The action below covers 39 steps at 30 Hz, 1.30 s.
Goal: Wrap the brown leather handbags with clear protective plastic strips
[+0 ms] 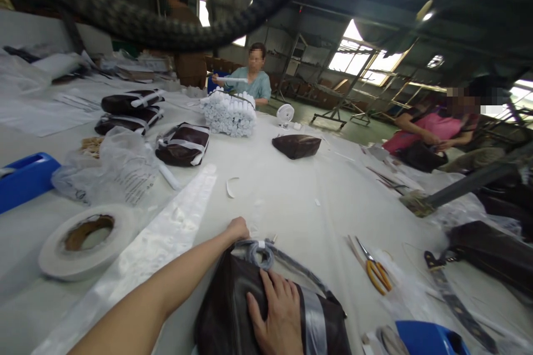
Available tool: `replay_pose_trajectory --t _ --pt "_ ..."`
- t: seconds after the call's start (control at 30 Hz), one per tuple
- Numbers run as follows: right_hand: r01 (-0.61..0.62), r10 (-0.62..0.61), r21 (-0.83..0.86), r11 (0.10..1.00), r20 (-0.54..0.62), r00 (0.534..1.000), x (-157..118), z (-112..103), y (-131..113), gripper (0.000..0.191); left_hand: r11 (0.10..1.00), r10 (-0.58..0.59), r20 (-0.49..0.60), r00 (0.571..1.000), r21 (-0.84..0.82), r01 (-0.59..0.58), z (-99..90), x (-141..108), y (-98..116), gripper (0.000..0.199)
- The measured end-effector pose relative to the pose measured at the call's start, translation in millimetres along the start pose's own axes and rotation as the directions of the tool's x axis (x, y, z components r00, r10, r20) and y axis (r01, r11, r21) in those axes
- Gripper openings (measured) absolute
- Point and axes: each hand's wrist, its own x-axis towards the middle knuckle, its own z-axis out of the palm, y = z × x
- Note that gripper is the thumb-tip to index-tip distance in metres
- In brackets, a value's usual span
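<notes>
A dark brown handbag (227,302) lies on the white table just below me. My right hand (278,310) rests on top of it, fingers stretched out and pressing the surface. At the bag's far left corner is my left hand (239,229), its fingers curled closed; what is inside them is hidden. A plastic-wrapped ring or coiled strap end (261,255) sits between the two hands. The bag's wrapped strap (306,272) runs along its far edge to the right. A shiny pale band (314,316) goes round the bag beside my right hand.
A tape roll (87,241), a blue tape dispenser (27,177) and crumpled plastic (112,166) are left. Orange-handled scissors (377,269) and another blue dispenser (431,338) are right. Several wrapped bags (185,144) and a white bundle (229,113) stand farther back. Other people sit beyond.
</notes>
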Motion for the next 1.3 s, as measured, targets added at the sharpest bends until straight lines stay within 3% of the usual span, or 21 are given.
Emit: replay_pose_trajectory --t 0.2,0.3,0.4,0.57,0.63,0.73,0.9,1.03,1.3 --pt "-0.007 0.007 0.037 0.999 0.008 1.0 1.5 -1.7 0.3 0.043 0.992 0.059 0.099 0.993 -0.117 -0.047 -9.7 -9.8 -17.1 0.026" --pt "-0.008 0.008 0.041 0.999 0.006 1.0 1.0 -1.9 0.5 0.043 0.974 0.063 0.204 0.977 -0.224 -0.016 -13.3 -18.5 -27.5 0.031" --pt "-0.003 0.004 0.039 0.999 -0.003 1.0 0.2 -1.0 0.6 0.044 0.939 0.091 0.331 0.939 -0.344 0.03 -15.8 -25.9 -35.7 0.044" --pt "-0.002 0.002 0.033 0.999 -0.017 1.0 -1.2 0.5 0.4 0.044 0.808 0.286 0.429 0.857 -0.589 0.026 -23.1 -34.9 -47.9 0.066" --pt "0.007 -0.006 0.028 1.0 -0.029 1.0 -1.6 0.8 0.6 0.044 0.779 0.33 0.454 0.828 -0.626 0.033 -25.0 -35.7 -52.9 0.085" --pt "0.029 -0.028 0.013 1.0 -0.042 0.999 -2.1 1.1 1.3 0.046 0.783 0.345 0.49 0.801 -0.62 0.041 -23.7 -30.9 -57.8 0.089" --pt "0.049 -0.049 -0.007 0.999 -0.05 0.998 -2.4 2.4 3.0 0.047 0.833 0.332 0.461 0.823 -0.553 -0.026 -16.5 -18.5 -56.5 0.074" --pt "0.05 -0.05 -0.002 0.999 -0.054 0.997 -2.3 3.0 3.3 0.046 0.82 0.365 0.413 0.834 -0.568 -0.078 -15.7 -22.1 -54.0 0.068" --pt "0.011 -0.01 0.03 0.999 -0.045 0.999 -0.6 -0.7 0.9 0.044 0.837 0.32 0.39 0.863 -0.543 -0.065 -10.8 -31.7 -54.4 0.067"
